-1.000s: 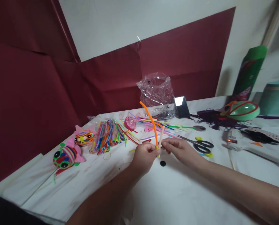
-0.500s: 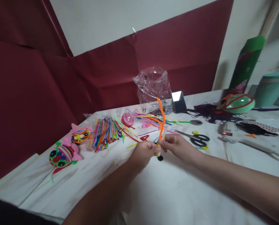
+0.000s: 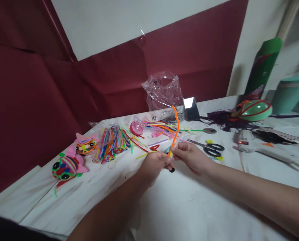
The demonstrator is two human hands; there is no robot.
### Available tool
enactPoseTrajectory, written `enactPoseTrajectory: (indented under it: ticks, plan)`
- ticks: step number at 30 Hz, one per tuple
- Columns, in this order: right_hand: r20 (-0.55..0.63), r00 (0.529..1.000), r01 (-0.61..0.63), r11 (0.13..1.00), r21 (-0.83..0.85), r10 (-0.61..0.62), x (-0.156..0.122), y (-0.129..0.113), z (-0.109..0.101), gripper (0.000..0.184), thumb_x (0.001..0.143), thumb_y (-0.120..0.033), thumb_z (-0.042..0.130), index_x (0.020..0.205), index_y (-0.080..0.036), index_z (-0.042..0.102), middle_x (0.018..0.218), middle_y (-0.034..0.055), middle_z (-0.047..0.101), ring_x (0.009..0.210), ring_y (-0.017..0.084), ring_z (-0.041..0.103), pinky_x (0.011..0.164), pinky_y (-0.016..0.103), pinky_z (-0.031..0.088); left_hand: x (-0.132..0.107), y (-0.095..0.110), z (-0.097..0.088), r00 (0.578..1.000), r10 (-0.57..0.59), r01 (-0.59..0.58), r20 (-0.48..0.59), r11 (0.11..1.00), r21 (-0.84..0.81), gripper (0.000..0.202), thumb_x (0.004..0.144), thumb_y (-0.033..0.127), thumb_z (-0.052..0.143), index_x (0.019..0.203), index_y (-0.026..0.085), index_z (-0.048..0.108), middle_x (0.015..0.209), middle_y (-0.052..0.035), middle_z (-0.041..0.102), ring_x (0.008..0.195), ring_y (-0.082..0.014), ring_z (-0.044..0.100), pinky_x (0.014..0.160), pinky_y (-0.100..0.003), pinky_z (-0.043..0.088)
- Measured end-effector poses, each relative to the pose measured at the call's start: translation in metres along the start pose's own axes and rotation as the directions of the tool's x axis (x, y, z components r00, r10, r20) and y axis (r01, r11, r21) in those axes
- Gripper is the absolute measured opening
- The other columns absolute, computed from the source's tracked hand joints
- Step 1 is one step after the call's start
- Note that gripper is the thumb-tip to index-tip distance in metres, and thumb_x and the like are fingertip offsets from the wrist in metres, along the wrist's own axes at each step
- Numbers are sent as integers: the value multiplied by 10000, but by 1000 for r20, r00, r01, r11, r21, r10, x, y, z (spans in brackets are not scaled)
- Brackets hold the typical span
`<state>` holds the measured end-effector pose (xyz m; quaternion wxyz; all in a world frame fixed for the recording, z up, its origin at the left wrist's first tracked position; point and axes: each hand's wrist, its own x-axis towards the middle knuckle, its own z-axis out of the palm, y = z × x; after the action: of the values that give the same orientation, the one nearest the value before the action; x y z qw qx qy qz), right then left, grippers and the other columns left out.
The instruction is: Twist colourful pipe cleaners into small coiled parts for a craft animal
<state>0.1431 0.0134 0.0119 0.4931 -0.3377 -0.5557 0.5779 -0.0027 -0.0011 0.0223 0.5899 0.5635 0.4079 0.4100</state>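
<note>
The step in hand seems to be the joining or shaping of craft stems, because the left hand (image 3: 153,165) and the right hand (image 3: 193,157) are close together at the fingertips, both pinched at the lower part of one long, bent, fuzzy orange stem (image 3: 177,129). This stem stands up from the fingers, above the white-covered table (image 3: 177,207), its free end pointing to the back. One pale pinkish stem (image 3: 176,140) is beside it at the right hand; whether the two are twisted together, I cannot tell, since the fingers cover the place. In my judgement, the next move calls for a steady pinch by one hand, while the other one turns or presses the fuzzy material. As for the counting: one small black round disc (image 3: 172,170) is just below the left fingertips, and one pair of black-handled scissors (image 3: 215,150) lies near the right hand, with two small yellow pieces (image 3: 209,141) about it. On the left side there are two round, colourful animal-like figures (image 3: 66,167), and one bundle of many-coloured fuzzy stems (image 3: 114,144), too crowded to be counted. One white glue gun (image 3: 277,155) lies farther right.
</note>
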Motion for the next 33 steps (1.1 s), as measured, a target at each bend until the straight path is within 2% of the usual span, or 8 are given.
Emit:
enactPoseTrajectory:
  ticks: [4,7,10,14,17,22,28,33]
  plan:
    - [5,1000,-14,987,160,13,-3,2,6,313,661,-427,650,566,-164,510,518,-33,511,530,100,483,587,262,373,-1,0,4,987,86,-67,-137,989,135,129,618,222,554,521,136,563,505,-5,562,473,-91,466,526,-234,367]
    - [-35,999,-10,997,82,13,-6,3,9,278,671,-404,653,608,-155,549,538,-26,530,539,92,464,578,251,358,-2,-2,3,965,158,-93,-209,953,288,145,627,202,513,503,150,566,472,14,538,461,-91,446,486,-220,331]
    - [-66,998,5,1000,-6,-5,-8,2,10,276,672,-374,663,571,-152,534,522,-26,538,527,87,450,557,243,336,-3,-4,2,958,189,-94,-216,917,387,155,637,204,507,514,149,582,464,19,528,454,-91,432,468,-218,303]
    - [70,998,-4,989,145,-6,-10,-1,11,324,705,-407,623,543,-168,477,499,-20,537,519,116,513,568,272,359,-2,-2,0,989,139,-131,-49,981,142,143,644,227,546,532,140,562,502,-3,564,484,-95,461,533,-235,358]
    - [134,991,-19,974,227,-12,-10,-3,11,350,720,-414,606,522,-174,446,489,-24,526,524,130,538,593,291,379,-1,0,-2,988,146,-147,45,989,14,176,646,265,591,534,135,550,501,-9,565,502,-97,473,571,-245,372]
    - [-3,997,81,997,5,-81,-8,-4,8,272,721,-386,613,576,-175,521,481,-35,564,485,88,477,547,246,340,-1,-1,-3,990,143,-143,8,987,79,185,642,282,606,544,130,568,520,-19,578,505,-104,483,568,-247,377]
    - [2,993,122,990,-76,-122,-5,-5,3,298,718,-424,592,577,-181,494,509,-26,587,503,96,494,555,250,354,2,-2,-3,986,169,-168,3,982,90,330,706,423,522,655,115,629,600,-56,613,579,-144,533,633,-276,399]
    - [31,993,120,989,-87,-118,-9,-3,7,287,717,-421,588,578,-182,512,537,-15,604,535,111,515,574,256,369,0,1,1,988,150,-145,-28,981,129,200,661,320,585,599,130,594,574,-18,589,570,-121,509,625,-255,393]
